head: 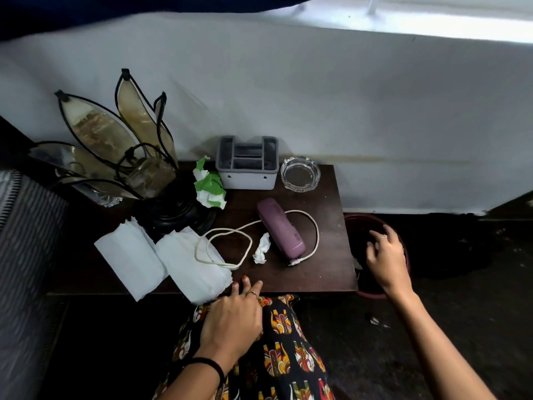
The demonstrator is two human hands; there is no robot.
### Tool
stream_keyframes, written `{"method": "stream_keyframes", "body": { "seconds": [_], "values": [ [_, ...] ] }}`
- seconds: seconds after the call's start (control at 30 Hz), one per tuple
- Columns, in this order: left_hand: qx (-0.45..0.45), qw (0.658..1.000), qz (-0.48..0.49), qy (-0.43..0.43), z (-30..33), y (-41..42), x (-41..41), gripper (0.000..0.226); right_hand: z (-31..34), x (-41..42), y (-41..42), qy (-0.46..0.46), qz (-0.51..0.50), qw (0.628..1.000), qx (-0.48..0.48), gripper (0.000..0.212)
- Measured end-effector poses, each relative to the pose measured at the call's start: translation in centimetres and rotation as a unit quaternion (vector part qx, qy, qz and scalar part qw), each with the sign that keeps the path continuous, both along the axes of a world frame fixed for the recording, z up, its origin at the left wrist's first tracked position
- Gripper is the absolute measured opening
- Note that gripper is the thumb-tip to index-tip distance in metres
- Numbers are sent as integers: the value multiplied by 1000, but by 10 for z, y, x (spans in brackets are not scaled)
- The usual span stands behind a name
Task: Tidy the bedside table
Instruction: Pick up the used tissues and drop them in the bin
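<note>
The dark wooden bedside table [323, 272] carries a purple device [281, 226] with a white cable [230, 243] looped to its left, a small crumpled white tissue [262, 249], a crumpled green-and-white wrapper [210, 186], two folded white napkins [161, 258], a grey organiser box [247, 163] and a glass ashtray [300, 174]. My left hand [233, 316] rests flat at the table's front edge, fingers apart, holding nothing. My right hand [386, 255] hovers over a dark red bin [375, 294] to the right of the table, fingers spread and empty.
A black lamp with leaf-shaped shades [129, 157] stands at the table's back left. A white wall [317, 96] runs behind. A striped cushion [26, 226] lies at the left. My patterned clothing [282, 342] is below the table edge. Small scraps [375, 320] lie on the dark floor.
</note>
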State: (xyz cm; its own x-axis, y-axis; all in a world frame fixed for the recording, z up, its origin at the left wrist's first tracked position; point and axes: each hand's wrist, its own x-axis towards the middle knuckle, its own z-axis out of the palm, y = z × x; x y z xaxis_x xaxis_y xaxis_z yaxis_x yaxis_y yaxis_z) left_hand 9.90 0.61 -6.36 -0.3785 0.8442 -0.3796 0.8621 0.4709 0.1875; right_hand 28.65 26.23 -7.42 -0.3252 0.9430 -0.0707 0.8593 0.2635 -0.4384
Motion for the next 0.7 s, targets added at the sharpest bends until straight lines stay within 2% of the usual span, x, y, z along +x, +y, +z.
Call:
{"method": "stream_keyframes", "body": {
  "seconds": [0.13,0.3,0.4,0.53,0.6,0.7],
  "values": [
    [-4,1000,-4,1,2,0,-1,52,18,-19,-12,26,48,998,7,39],
    [0,1000,3,6,0,0,-1,52,37,-74,-71,84,243,966,6,40],
    [13,1000,12,-1,2,-2,-3,50,33,-105,-106,92,297,950,-4,37],
    [18,1000,7,10,9,-2,-2,32,20,-133,-125,49,320,945,-42,40],
    [-1,1000,2,13,11,-2,-1,30,13,-142,-128,10,314,947,-62,40],
    [9,1000,6,15,12,-2,-2,30,5,-146,-129,-39,317,947,-45,33]
  ]
}}
